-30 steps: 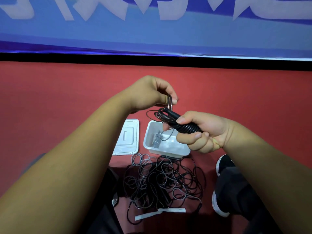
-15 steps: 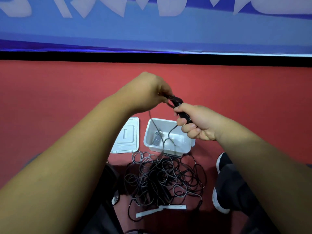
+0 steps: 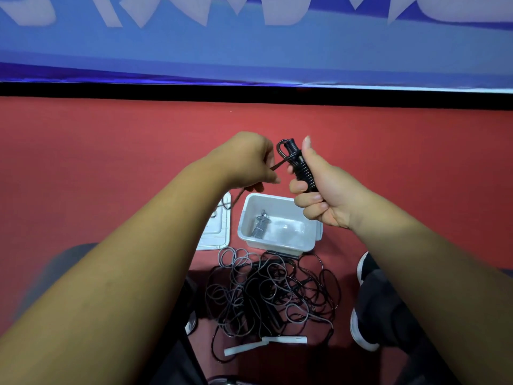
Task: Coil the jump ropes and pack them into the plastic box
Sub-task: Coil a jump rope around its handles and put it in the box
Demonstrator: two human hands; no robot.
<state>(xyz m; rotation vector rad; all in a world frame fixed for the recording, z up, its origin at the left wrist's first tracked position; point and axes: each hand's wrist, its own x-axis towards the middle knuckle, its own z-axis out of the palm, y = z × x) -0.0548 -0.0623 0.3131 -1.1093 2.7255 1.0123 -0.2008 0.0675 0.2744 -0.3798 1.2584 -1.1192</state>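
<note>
My right hand grips the black ribbed handles of a jump rope, held upright above the plastic box. My left hand pinches that rope's thin black cord, which loops over the handle tops and trails down under my left wrist. The white plastic box sits on the red floor below my hands, with a grey coiled jump rope lying inside it. A tangled pile of black and grey jump ropes lies on the floor just in front of the box, with white handles at its near edge.
The box's white lid lies flat to the left of the box, partly behind my left forearm. My black shoe with a white sole rests to the right of the rope pile. A blue banner wall bounds the red floor behind.
My right hand has turned the black handles from tilted to upright and raised its thumb. My left hand has pulled the cord out to the left, away from the handles.
</note>
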